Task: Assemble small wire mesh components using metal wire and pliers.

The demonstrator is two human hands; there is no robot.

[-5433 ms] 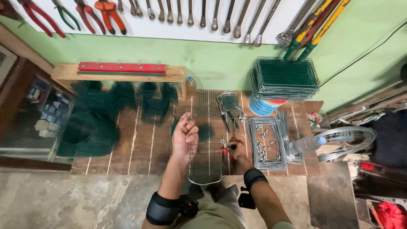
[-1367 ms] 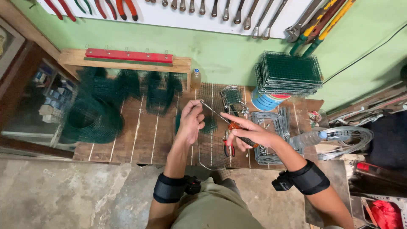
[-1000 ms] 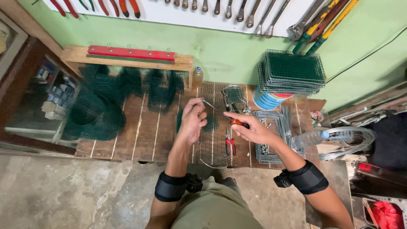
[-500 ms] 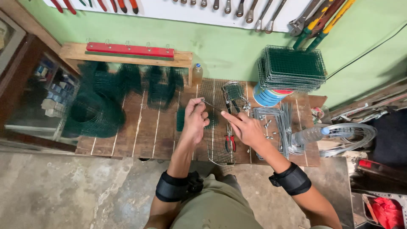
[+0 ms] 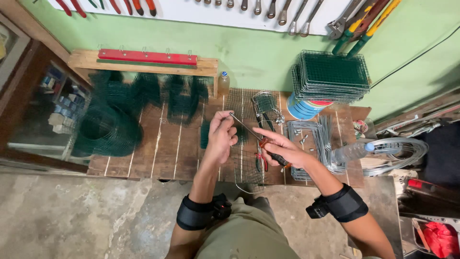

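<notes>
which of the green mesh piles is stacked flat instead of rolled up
The stack of flat green mesh panels at back right, resting on the blue tub; the mesh at left sits in loose rolls.

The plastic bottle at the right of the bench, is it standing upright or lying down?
Lying down. The plastic bottle rests on its side across the wire coil, its blue cap pointing right, away from the right hand.

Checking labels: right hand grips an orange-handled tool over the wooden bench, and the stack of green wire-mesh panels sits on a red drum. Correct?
Not quite. In the head view the stack of green wire-mesh panels sits on a blue drum. The right hand does grip the orange-handled tool over the wooden bench.
</notes>
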